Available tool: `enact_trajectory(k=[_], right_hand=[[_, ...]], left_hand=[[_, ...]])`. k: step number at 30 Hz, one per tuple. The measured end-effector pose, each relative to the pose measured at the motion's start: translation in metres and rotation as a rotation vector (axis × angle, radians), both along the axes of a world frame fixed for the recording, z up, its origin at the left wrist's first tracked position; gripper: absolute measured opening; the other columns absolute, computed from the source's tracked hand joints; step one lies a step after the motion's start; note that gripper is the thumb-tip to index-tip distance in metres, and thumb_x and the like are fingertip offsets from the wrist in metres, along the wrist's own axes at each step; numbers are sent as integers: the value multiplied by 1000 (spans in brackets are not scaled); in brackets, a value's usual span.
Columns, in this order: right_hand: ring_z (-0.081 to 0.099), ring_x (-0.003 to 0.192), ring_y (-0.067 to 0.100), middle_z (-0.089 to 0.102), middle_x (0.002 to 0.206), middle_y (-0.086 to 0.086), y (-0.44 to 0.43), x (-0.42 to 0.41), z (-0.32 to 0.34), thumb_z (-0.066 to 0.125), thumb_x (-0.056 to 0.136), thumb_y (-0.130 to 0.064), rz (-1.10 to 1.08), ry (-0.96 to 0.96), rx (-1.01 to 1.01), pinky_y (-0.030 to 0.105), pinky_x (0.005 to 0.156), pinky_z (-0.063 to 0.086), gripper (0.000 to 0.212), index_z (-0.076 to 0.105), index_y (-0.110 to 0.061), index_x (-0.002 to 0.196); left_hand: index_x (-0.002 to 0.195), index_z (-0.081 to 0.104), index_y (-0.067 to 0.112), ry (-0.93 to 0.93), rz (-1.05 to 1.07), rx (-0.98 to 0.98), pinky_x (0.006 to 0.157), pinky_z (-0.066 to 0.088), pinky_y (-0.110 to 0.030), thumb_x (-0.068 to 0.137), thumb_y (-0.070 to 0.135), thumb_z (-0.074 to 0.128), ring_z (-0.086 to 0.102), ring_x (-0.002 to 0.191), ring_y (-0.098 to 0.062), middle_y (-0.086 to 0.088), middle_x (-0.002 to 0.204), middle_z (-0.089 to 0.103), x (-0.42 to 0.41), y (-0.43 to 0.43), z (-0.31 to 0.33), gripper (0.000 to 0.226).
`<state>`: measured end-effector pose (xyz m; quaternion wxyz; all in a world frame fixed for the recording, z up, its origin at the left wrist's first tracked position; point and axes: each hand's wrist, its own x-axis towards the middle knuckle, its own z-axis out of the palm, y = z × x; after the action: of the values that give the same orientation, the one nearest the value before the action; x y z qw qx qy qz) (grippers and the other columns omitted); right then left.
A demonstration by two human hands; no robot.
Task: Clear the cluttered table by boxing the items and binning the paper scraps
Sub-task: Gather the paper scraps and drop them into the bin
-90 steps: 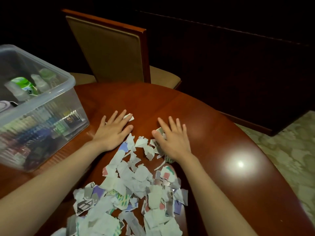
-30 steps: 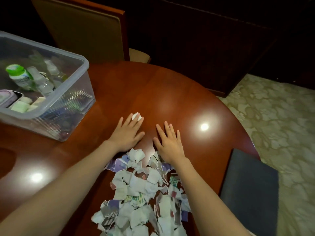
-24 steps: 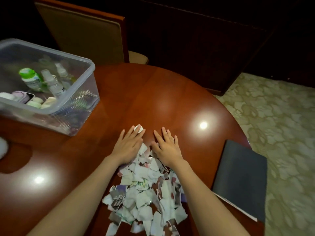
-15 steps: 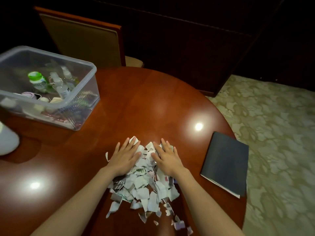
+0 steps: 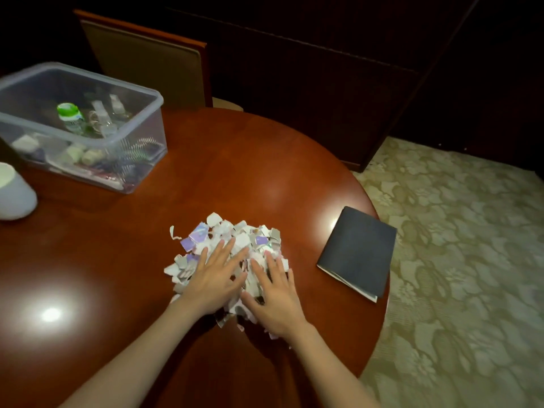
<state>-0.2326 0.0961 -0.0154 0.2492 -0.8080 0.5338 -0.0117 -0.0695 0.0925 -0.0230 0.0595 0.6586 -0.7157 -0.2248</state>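
**2 flat hands on 1 heap of scraps**

The round, glossy red-brown table (image 5: 235,178) fills most of the view, with 2 bright spots of lamp glare on its top. To its right lies a pale patterned carpet (image 5: 459,260). Behind the table's far edge stands 1 wooden chair (image 5: 147,60) with a tan padded back, set against dark panelling.

On the far left part of the table sits a clear plastic box (image 5: 147,136), open at the top and holding small items that are mostly too blurred to name. A dark booklet (image 5: 357,251) lies flat near the table's right edge, with pale page edges showing along its near side. It is well apart from the box and just right of the scraps.

The paper scraps (image 5: 235,237) are gathered into 1 compact heap on the table top, near the middle and toward the person, between the box and the booklet. They are white, with bits of purple and grey print.

The left hand (image 5: 213,282) lies palm down on the heap's left half, its fingers straight and spread, holding nothing. The right hand (image 5: 278,301) lies the same way on the right half, flat with fingers extended and nothing in its grasp. The 2 hands are side by side, nearly touching, with both bare forearms reaching in from the bottom edge.

A white rounded vessel (image 5: 14,195) stands at the left edge of the view, cut off by the frame, just beside the box. Inside the box, 1 green-capped bottle (image 5: 69,113) stands out. 1 curled stray scrap (image 5: 173,232) lies just off the heap's left side.
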Motion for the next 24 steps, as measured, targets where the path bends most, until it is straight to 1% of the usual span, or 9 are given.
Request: enact_trajectory(k=[4, 7, 9, 12, 14, 16, 20, 22, 24], right_hand=[[-31, 136, 12, -26, 151, -8, 38, -13, -10, 31, 90, -61, -75, 19, -100, 39, 109, -21, 69, 1, -38, 148], [-34, 135, 18, -30, 149, -4, 55, -19, -22, 17, 81, -75, -145, 108, -96, 45, 106, -24, 80, -4, -37, 148], [-33, 136, 21, -25, 154, 1, 59, -17, -32, 6, 75, -81, -170, 132, -94, 48, 106, -23, 87, -6, -36, 148], [-32, 138, 21, -22, 156, 4, 46, -8, -41, 4, 72, -74, -180, 67, -131, 50, 110, -18, 86, -9, -35, 148], [-25, 143, 23, -21, 156, 3, 31, -2, -44, 5, 70, -70, -135, 13, -179, 48, 112, -16, 87, -11, -36, 147], [-17, 145, 25, -16, 158, 2, 15, 2, -43, 8, 71, -69, -85, -14, -198, 49, 113, -13, 86, -9, -36, 148], [3, 146, 25, 8, 158, 4, -4, 8, -48, 24, 87, -56, -18, 26, -261, 55, 114, -1, 69, 8, -30, 149], [19, 139, 25, 24, 152, 3, -5, 9, -51, 35, 92, -49, -19, 54, -393, 48, 110, 15, 59, 24, -28, 146], [31, 129, 25, 35, 143, 2, -2, 9, -50, 41, 94, -42, -24, 68, -495, 39, 97, 26, 49, 36, -26, 140]], left_hand=[[149, 4, 37, -123, 8, -8, 115, -11, -41, 63, 64, -13, -13, 146, -18, 1, 159, -8, -17, 23, -18, 91], [149, 10, 36, -149, 40, -59, 116, -9, -42, 64, 63, -12, -8, 147, -19, 0, 159, -3, -23, 27, -23, 91], [148, 11, 37, -174, 47, -85, 117, -7, -42, 64, 63, -12, -6, 147, -18, 0, 159, -1, -25, 26, -25, 91], [148, 16, 35, -154, 51, -128, 117, -5, -41, 66, 62, -10, -1, 147, -16, 2, 159, 6, -23, 25, -29, 90], [147, 21, 33, -86, 70, -160, 117, -2, -39, 70, 59, -7, 5, 147, -14, 4, 157, 15, -21, 26, -31, 86], [147, 20, 28, 4, 104, -208, 117, 4, -38, 79, 55, 5, 16, 144, -14, 3, 154, 27, -21, 28, -30, 76], [149, 15, 24, 190, 73, -306, 113, 19, -36, 85, 42, 27, 35, 133, -16, 2, 148, 37, -24, 35, -27, 67], [149, 15, 23, 221, 22, -366, 111, 22, -33, 91, 36, 34, 36, 133, -17, -1, 148, 37, -26, 38, -29, 62], [149, 16, 21, 248, 6, -400, 110, 24, -32, 96, 25, 42, 33, 135, -18, -5, 148, 36, -23, 36, -32, 59]])
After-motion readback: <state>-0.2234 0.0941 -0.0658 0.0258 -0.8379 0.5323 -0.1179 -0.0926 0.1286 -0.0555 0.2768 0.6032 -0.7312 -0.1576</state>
